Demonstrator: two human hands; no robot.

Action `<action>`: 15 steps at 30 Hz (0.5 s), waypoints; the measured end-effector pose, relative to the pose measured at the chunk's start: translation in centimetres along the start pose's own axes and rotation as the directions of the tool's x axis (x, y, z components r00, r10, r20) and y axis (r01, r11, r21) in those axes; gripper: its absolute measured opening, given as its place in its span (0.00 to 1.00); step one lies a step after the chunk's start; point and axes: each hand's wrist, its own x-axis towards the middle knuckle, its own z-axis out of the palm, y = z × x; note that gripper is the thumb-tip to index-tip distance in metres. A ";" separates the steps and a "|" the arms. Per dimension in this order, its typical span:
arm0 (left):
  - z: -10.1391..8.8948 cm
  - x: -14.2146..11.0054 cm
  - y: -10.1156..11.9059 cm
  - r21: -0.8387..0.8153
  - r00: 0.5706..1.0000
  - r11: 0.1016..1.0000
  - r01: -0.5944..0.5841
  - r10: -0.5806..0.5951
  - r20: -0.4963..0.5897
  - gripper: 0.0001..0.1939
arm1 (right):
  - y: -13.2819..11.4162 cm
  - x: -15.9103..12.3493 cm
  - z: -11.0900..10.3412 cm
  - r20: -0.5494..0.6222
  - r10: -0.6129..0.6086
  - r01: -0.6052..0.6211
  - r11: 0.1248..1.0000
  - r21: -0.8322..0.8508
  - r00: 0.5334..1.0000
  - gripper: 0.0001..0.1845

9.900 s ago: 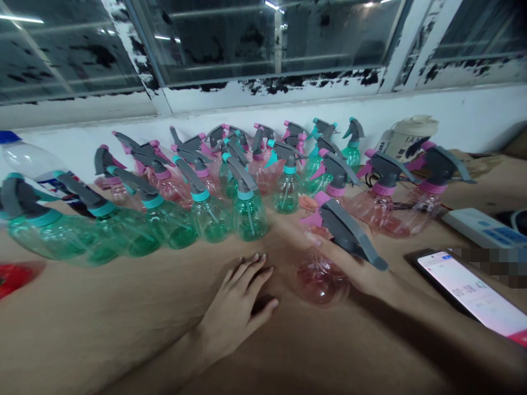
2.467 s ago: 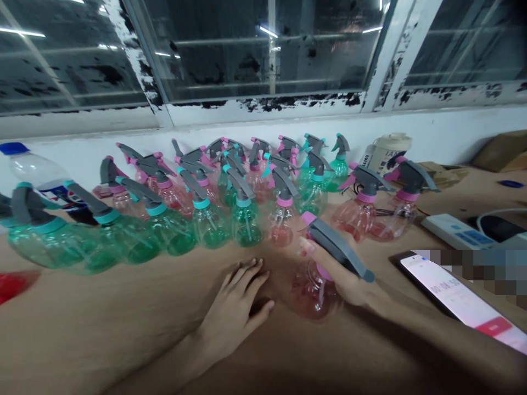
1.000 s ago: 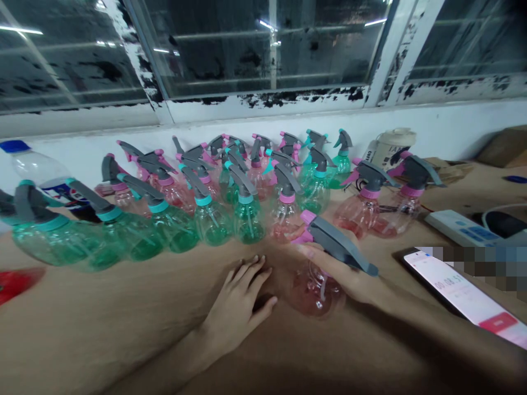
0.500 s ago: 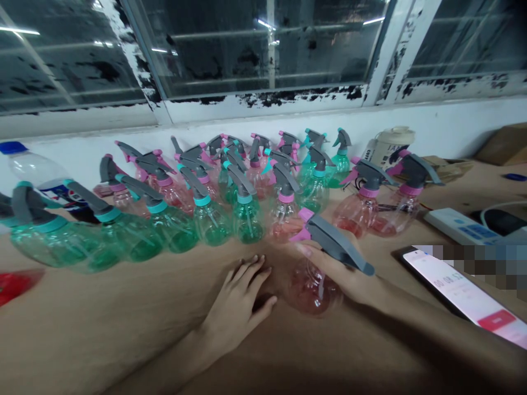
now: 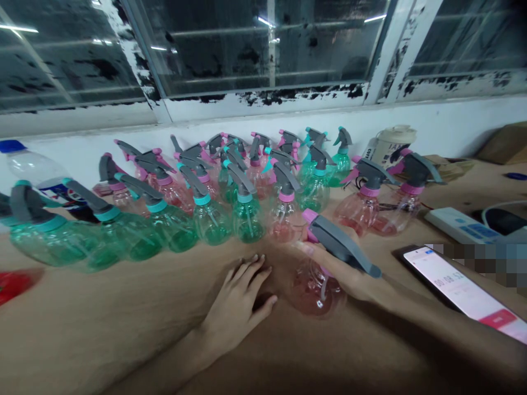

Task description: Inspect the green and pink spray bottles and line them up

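Observation:
A clear pink spray bottle [image 5: 317, 291] with a grey and pink trigger head stands on the wooden table, its nozzle pointing up and to the left. My right hand [image 5: 343, 269] is wrapped round its neck, just below the trigger head. Left of it, my left hand [image 5: 242, 302] lies flat on the table with its fingers spread, holding nothing. Beyond my hands stand a green spray bottle [image 5: 249, 222] and another pink spray bottle [image 5: 284, 222], both upright with liquid in the bottom.
Several more green and pink spray bottles [image 5: 177, 230] fill the back of the table below the window. A phone [image 5: 457, 285] showing a timer and a white power strip [image 5: 459, 225] lie at right. At left are a cola bottle [image 5: 37, 167] and a red object [image 5: 16, 285].
The spray bottle in my right hand has shifted very slightly to the right. The right fingers that reached past the nozzle have drawn back. My left hand has stayed in place.

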 end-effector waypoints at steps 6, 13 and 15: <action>0.0 0.0 -0.1 -0.010 1.000 1.000 -0.001 0.001 -0.004 0.22 | 0.8 -0.4 0.4 0.021 0.058 -0.058 0.998 0.007 0.998 0.16; 0.0 0.0 -0.1 -0.022 1.000 1.000 0.002 -0.002 -0.009 0.22 | 0.9 -0.1 0.2 0.103 0.025 -0.040 0.989 0.146 0.994 0.10; 0.1 0.0 -0.1 -0.021 1.000 1.000 0.003 -0.003 -0.006 0.22 | 0.7 0.0 0.1 0.101 0.000 -0.018 0.984 0.175 0.995 0.08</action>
